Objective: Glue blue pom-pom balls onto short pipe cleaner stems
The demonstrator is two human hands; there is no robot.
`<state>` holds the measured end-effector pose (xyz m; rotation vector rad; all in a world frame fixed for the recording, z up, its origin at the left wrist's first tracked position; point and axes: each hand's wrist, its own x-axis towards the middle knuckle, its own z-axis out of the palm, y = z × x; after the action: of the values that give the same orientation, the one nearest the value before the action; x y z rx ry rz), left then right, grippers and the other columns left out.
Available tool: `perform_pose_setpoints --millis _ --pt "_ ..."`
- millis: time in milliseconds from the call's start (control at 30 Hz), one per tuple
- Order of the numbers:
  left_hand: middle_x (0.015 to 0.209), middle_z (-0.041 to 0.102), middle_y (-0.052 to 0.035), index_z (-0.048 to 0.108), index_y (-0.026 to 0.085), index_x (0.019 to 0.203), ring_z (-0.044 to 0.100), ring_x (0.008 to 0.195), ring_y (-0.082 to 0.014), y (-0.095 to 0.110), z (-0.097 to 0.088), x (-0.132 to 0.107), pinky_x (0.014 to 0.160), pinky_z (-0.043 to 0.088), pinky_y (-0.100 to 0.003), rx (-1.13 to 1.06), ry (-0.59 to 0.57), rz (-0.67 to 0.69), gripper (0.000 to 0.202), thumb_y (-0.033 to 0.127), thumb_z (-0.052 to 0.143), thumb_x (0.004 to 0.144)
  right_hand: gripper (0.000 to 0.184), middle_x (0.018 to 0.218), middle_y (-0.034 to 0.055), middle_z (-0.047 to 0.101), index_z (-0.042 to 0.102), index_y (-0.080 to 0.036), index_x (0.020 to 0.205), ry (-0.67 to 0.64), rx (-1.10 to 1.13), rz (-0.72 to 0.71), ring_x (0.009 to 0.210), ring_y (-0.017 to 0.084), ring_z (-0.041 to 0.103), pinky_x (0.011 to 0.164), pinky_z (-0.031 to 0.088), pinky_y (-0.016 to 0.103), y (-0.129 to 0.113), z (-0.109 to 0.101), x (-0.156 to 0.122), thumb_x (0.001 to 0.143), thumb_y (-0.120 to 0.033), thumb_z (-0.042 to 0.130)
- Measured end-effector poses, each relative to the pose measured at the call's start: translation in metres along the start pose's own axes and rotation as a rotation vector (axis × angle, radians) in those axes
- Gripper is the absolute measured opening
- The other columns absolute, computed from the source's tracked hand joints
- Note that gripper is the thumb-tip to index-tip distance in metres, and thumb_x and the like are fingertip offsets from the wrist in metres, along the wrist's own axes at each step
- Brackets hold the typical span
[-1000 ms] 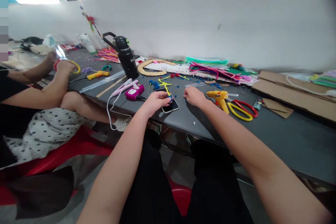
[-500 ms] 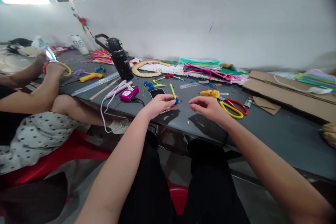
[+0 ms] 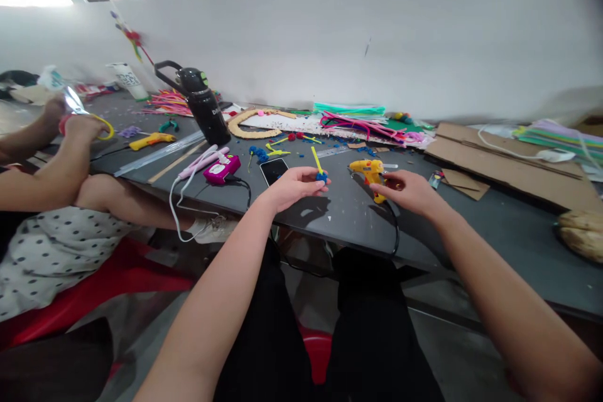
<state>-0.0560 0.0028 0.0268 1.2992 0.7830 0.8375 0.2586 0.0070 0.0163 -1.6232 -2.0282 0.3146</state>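
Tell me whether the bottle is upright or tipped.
Upright: the bottle stands with its base on the table, lid and handle on top.

Your camera, worn on your head, looks forward and down across the table (image 3: 513,235), your forearms (image 3: 226,270) close in the lower frame.

Grey table (image 3: 509,226): black bottle (image 3: 208,116), phone (image 3: 274,171), cardboard (image 3: 490,164).
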Motion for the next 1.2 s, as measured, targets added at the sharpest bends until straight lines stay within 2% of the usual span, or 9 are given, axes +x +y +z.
perform_pose_setpoints --millis 133,267,400,467,567,767,1000,1200 --pt "0.112 0.067 -0.0136 0.069 0.015 0.11 0.065 0.09 -0.0159 -0.004 0.005 0.005 0.084 0.052 -0.034 0.06 0.038 0.046 0.043 0.024 0.079 0.069 0.048 0.062 0.0044 0.059 0.062 -0.018 0.068 -0.037 -0.067 -0.033 0.061 0.02 0.055 0.057 0.042 0.031 -0.017 0.025 0.022 0.071 -0.066 0.063" --pt "0.103 0.069 -0.0099 0.07 0.014 0.103 0.065 0.085 -0.0153 -0.011 0.006 0.011 0.084 0.051 -0.035 0.093 0.12 0.066 0.04 0.025 0.08 0.066 0.045 0.051 -0.0001 0.048 0.056 -0.02 0.062 -0.024 0.108 0.07 0.05 0.016 0.047 0.048 0.037 0.03 -0.023 0.039 0.024 0.074 -0.063 0.061" --pt "0.095 0.07 -0.0087 0.07 0.013 0.096 0.065 0.084 -0.0173 -0.014 0.005 0.016 0.084 0.051 -0.038 0.1 0.191 0.071 0.037 0.028 0.08 0.064 0.034 0.067 0.004 0.062 0.065 -0.021 0.076 0.005 0.402 0.133 0.062 0.02 0.059 0.058 0.047 0.032 -0.027 0.038 0.015 0.076 -0.055 0.065" --pt "0.095 0.07 -0.0096 0.07 0.012 0.094 0.065 0.085 -0.0184 -0.014 0.004 0.017 0.084 0.051 -0.038 0.121 0.219 0.068 0.036 0.028 0.08 0.063 0.033 0.08 0.0061 0.068 0.068 -0.022 0.084 0.008 0.52 0.104 0.073 0.022 0.063 0.067 0.051 0.034 -0.031 0.037 0.01 0.076 -0.053 0.066" --pt "0.097 0.07 -0.0109 0.07 0.01 0.094 0.064 0.086 -0.0194 -0.013 0.005 0.017 0.085 0.05 -0.039 0.17 0.241 0.061 0.038 0.026 0.08 0.062 0.032 0.084 0.0058 0.069 0.067 -0.021 0.085 -0.025 0.613 0.006 0.079 0.023 0.065 0.073 0.052 0.036 -0.035 0.039 0.005 0.074 -0.051 0.068" --pt "0.101 0.07 -0.0098 0.071 0.012 0.1 0.063 0.09 -0.0189 -0.015 0.003 0.018 0.091 0.046 -0.038 0.259 0.23 0.101 0.039 0.028 0.079 0.065 0.026 0.083 0.004 0.068 0.066 -0.021 0.088 -0.096 0.561 -0.099 0.076 0.022 0.063 0.072 0.05 0.035 -0.033 0.043 0.002 0.078 -0.044 0.066" --pt "0.093 0.07 -0.0079 0.071 0.013 0.099 0.061 0.082 -0.0164 -0.014 0.008 0.018 0.081 0.049 -0.035 0.218 0.236 0.078 0.038 0.03 0.079 0.065 0.021 0.081 0.0043 0.067 0.066 -0.02 0.086 -0.092 0.556 -0.117 0.074 0.022 0.062 0.069 0.051 0.034 -0.037 0.042 0.002 0.078 -0.04 0.065" --pt "0.091 0.07 -0.0073 0.072 0.013 0.099 0.061 0.079 -0.0153 -0.015 0.009 0.02 0.081 0.05 -0.034 0.204 0.21 0.09 0.038 0.03 0.079 0.067 0.021 0.08 0.0048 0.067 0.065 -0.019 0.085 -0.082 0.536 -0.123 0.074 0.022 0.062 0.07 0.051 0.034 -0.035 0.043 0.002 0.077 -0.039 0.064"
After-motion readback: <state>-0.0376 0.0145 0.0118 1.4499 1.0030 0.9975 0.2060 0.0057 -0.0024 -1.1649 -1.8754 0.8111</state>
